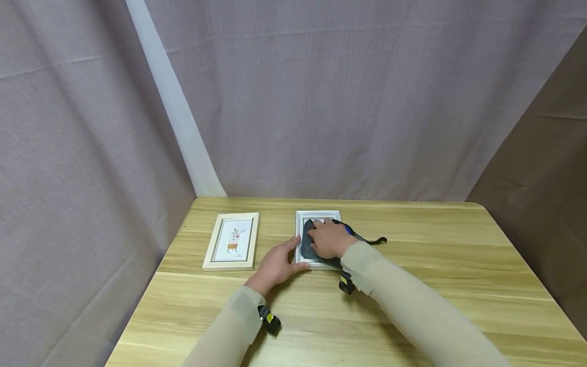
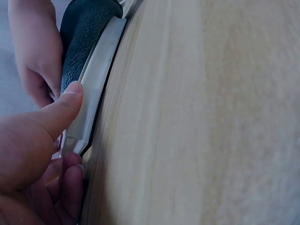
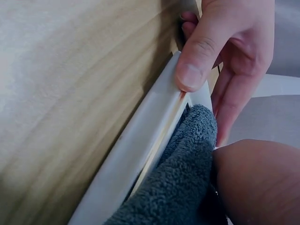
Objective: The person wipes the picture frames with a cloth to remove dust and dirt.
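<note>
A white picture frame [image 1: 299, 224] lies on the wooden table, with a dark grey-green terry cloth [image 1: 306, 248] over much of its picture. My left hand [image 1: 276, 265] holds the frame's near left corner. In the left wrist view, its thumb [image 2: 70, 104] lies on the frame's edge, with the other fingers bent at the corner. My right hand [image 1: 329, 239] grips the cloth from above with bent fingers and presses it on the frame. The cloth [image 3: 180, 173] bunches along the inner edge of the frame in the right wrist view. Part of the picture is hidden.
To the left lies a cream picture frame [image 1: 254, 239] holding a print of a potted plant. A black strap [image 1: 373, 241] with a blue patch extends right of my right hand. Grey curtains [image 1: 321, 102] hang behind the table [image 1: 435, 244].
</note>
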Demonstrator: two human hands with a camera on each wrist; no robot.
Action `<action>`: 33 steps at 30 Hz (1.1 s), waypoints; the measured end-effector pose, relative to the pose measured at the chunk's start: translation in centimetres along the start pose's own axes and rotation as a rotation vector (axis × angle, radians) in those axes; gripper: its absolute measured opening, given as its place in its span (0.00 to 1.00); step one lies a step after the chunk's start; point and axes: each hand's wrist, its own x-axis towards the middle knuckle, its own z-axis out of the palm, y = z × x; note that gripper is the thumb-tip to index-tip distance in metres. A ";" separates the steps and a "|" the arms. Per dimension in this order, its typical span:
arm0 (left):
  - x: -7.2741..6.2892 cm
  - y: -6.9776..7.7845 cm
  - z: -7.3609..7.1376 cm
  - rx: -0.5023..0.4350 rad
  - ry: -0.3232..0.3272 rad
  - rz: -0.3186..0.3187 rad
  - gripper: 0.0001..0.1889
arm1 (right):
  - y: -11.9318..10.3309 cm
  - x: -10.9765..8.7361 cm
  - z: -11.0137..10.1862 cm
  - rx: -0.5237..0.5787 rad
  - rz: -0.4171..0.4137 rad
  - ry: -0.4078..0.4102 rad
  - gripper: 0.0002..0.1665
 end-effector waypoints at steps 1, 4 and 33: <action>0.0 0.0 0.0 -0.002 0.000 0.001 0.50 | 0.0 0.2 -0.1 -0.004 0.004 -0.008 0.28; 0.0 0.0 -0.1 -0.004 0.001 0.004 0.50 | -0.1 0.6 -0.4 -0.017 0.008 -0.018 0.28; 0.0 0.2 0.1 0.024 -0.029 0.000 0.51 | 1.3 2.9 -0.3 0.103 0.070 -0.047 0.29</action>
